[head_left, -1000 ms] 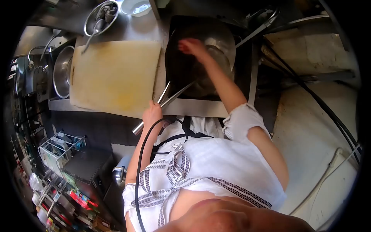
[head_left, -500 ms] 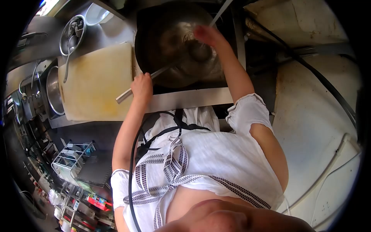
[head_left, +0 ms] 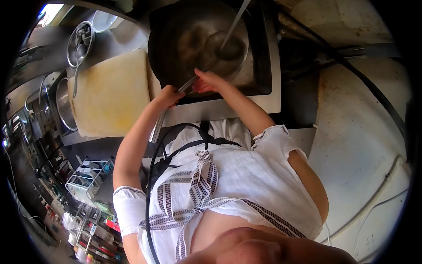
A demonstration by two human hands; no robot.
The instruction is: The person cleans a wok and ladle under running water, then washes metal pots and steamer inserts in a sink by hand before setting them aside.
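A long metal handle slants over the front rim of a large dark wok (head_left: 176, 53), and my left hand (head_left: 168, 96) is closed round it. It appears to be a ladle's handle (head_left: 189, 83), leading toward a dark round bowl (head_left: 229, 47) inside the wok. My right hand (head_left: 210, 82) is beside the handle, above the wok's near edge, thumb and fingers apart; whether it touches the handle is unclear. From the top, a thin metal bar or spout (head_left: 236, 23) reaches down over the wok.
A yellowed cutting board (head_left: 110, 94) lies left of the wok. Behind it are a metal bowl (head_left: 70, 55) holding a cloth and a ladle, and a white tub (head_left: 104, 21). The steel counter edge (head_left: 220, 105) runs before me; a black hose (head_left: 369, 86) hangs right.
My right hand has come from deep over the wok, by the metal bar, back toward my left hand. The held handle has tilted steeper, and my left hand has moved slightly right.
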